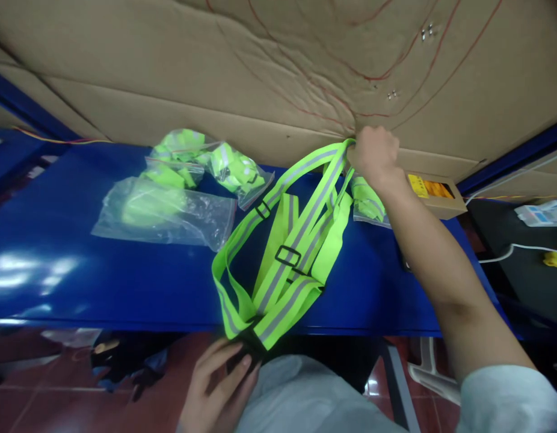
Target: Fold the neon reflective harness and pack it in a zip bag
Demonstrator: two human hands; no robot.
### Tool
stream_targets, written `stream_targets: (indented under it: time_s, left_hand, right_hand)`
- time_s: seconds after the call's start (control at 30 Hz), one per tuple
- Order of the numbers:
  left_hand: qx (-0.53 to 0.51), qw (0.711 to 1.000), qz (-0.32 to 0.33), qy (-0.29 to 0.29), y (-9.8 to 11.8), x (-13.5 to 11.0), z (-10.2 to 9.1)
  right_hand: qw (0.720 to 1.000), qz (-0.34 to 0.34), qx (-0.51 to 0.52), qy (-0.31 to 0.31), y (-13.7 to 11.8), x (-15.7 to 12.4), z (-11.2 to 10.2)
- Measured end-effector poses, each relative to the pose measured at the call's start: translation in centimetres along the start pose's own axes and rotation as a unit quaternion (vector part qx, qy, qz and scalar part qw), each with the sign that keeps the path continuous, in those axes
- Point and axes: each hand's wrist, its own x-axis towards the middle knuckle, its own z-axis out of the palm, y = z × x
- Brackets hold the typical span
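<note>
A neon-green reflective harness (282,281) with grey stripes and black slider buckles is stretched between my two hands above a blue table. My right hand (376,155), closed in a fist, grips its straps at the far end, near the cardboard wall. At the table's front edge my left hand (222,379) pinches the black buckle (249,346) where the lower straps meet. Several loops hang loosely between the hands, and part of the webbing seems to rest on the tabletop.
Clear plastic bags (170,210) with more green webbing lie on the left of the blue table (138,282). Another bagged bundle (369,201) sits behind my right forearm, beside a small cardboard box (441,207). A cardboard wall (170,102) with red wires closes the back.
</note>
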Motion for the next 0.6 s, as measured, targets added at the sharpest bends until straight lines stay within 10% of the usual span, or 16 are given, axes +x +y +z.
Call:
stream_targets:
  time_s: [0.1, 0.3, 0.6]
  left_hand:
    - [-0.018, 1.000, -0.004, 0.002, 0.1, 0.1, -0.1]
    - [-0.024, 1.000, -0.008, 0.010, 0.2, -0.1, 0.3]
    - [-0.033, 0.999, -0.012, 0.000, 0.1, -0.3, 0.5]
  right_hand:
    - [0.997, 0.068, -0.019, 0.003, 0.6, 0.8, 1.1]
    - [0.930, -0.094, 0.147, -0.324, 0.4, 0.0, 1.8]
    - [0.925, -0.150, -0.135, -0.322, 1.2, -1.1, 2.6]
